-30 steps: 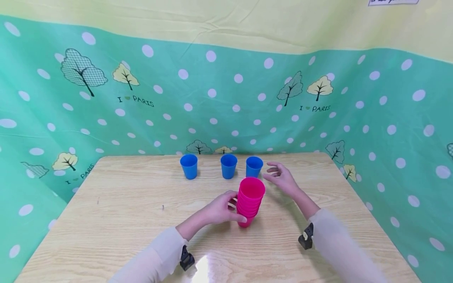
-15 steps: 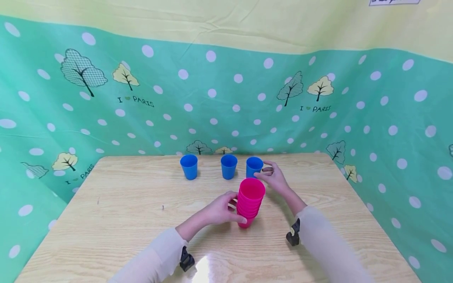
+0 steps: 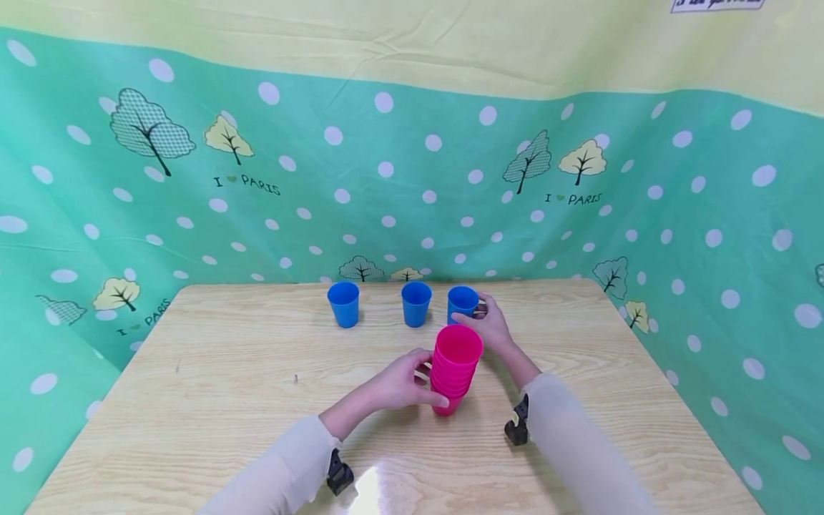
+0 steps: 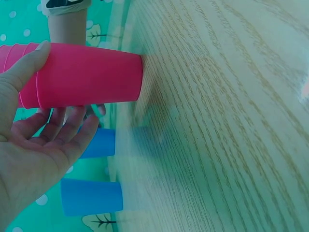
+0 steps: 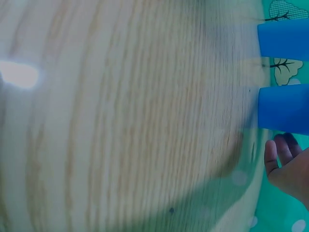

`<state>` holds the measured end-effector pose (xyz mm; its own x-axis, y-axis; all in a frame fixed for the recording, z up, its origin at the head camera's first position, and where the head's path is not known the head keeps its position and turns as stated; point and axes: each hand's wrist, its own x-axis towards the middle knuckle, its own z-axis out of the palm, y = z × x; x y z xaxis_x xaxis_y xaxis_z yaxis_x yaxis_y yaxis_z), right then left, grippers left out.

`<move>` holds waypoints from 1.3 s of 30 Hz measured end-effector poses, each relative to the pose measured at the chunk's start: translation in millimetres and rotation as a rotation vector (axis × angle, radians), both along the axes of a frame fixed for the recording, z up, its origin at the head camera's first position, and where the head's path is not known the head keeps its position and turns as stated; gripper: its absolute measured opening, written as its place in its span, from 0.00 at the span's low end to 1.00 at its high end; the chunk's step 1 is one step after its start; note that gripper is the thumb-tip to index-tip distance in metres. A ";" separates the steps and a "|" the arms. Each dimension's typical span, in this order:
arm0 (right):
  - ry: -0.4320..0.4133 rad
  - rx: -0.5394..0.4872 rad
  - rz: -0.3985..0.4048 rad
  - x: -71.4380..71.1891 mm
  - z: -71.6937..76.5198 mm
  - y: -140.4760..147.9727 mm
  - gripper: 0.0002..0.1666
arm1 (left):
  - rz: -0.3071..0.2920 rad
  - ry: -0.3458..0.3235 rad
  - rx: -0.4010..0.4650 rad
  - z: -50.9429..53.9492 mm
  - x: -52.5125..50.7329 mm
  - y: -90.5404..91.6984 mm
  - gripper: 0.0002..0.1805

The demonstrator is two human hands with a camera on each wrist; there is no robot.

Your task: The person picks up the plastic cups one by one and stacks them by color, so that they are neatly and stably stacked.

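Observation:
My left hand (image 3: 399,383) holds a nested stack of pink cups (image 3: 455,368), thumb in front and fingers on the far side. The stack stands upright on the table; in the left wrist view the lowest pink cup (image 4: 91,75) shows its base at the wood. Beyond it, my right hand (image 3: 494,325) is at the right side of the rightmost blue cup (image 3: 460,300), thumb across its front. The right wrist view shows the right-hand fingers (image 5: 284,147) fairly straight beside that blue cup (image 5: 285,108); whether they touch it is unclear.
Two more upright blue cups stand in the back row, one in the middle (image 3: 415,306) and one farther left (image 3: 344,306). A light wooden table (image 3: 225,372) carries everything. A green patterned cloth (image 3: 386,214) hangs behind it and along its sides.
My right hand has moved left, from beside the rightmost blue cup to partly around it, its thumb now in front. The left hand and pink stack stay put.

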<state>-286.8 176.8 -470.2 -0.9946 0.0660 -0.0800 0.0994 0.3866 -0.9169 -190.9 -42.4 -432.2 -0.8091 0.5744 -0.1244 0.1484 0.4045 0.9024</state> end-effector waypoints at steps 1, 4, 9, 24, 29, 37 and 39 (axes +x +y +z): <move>0.000 0.000 -0.001 0.2 0.4 -0.7 0.47 | 0.000 0.002 0.000 0.3 0.2 0.0 0.33; 0.003 0.000 0.000 1.4 1.9 -2.4 0.46 | -0.001 0.006 -0.001 0.7 0.6 0.1 0.33; 0.014 0.002 0.004 3.4 3.4 -3.9 0.45 | -0.002 0.009 -0.007 0.6 1.3 0.1 0.33; 0.020 0.037 0.028 14.2 10.4 24.2 0.46 | -0.004 0.007 -0.008 -0.3 1.5 0.7 0.33; -0.004 0.080 0.040 24.3 16.3 43.3 0.47 | -0.002 0.006 -0.009 -1.1 0.2 0.9 0.33; -0.006 0.166 0.113 43.2 24.3 72.0 0.46 | 0.005 0.004 -0.018 -1.6 -1.0 0.5 0.35; 0.006 0.170 0.141 47.4 25.6 78.6 0.44 | 0.004 0.005 -0.017 -1.3 -0.7 0.1 0.35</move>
